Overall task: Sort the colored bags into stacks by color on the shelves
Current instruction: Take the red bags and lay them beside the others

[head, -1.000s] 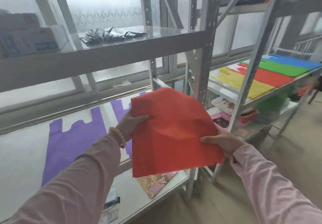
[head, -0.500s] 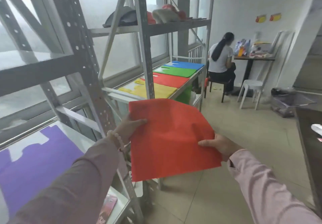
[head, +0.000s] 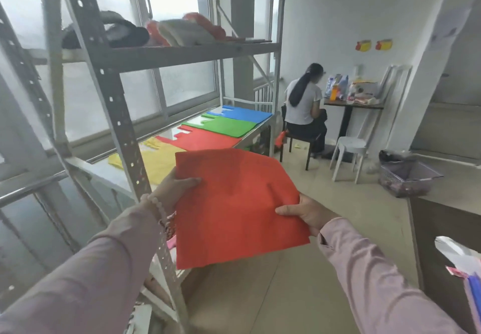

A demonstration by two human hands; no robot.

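Right now we face the grey metal shelving point(head: 112, 94), its perforated uprights rising from our 9 o'clock side and its middle shelf point(head: 250, 136) running away toward 12 o'clock. On that shelf four flat stacks lie in a row, nearest to farthest: yellow stack point(head: 153, 160), red stack point(head: 208, 140), green stack point(head: 226, 127), blue stack point(head: 247, 113). Each is thin, matte, non-woven-looking fabric with cut-out handles pointing toward the window. We hold the red bag point(head: 234, 208) spread flat in front of us, a soft sheet with a light crease near its middle. Our left hand point(head: 177, 190) pinches its edge at 9 o'clock, thumb on top; our right hand point(head: 307, 211) clamps the opposite edge at 3 o'clock. The matching red stack lies beyond the bag at about 12 o'clock, past the yellow one, and its long axis seems to run across the shelf. We judge the left hand nearer the shelf, so the bag must travel forward and slightly left, over the yellow stack, to land squarely on red.
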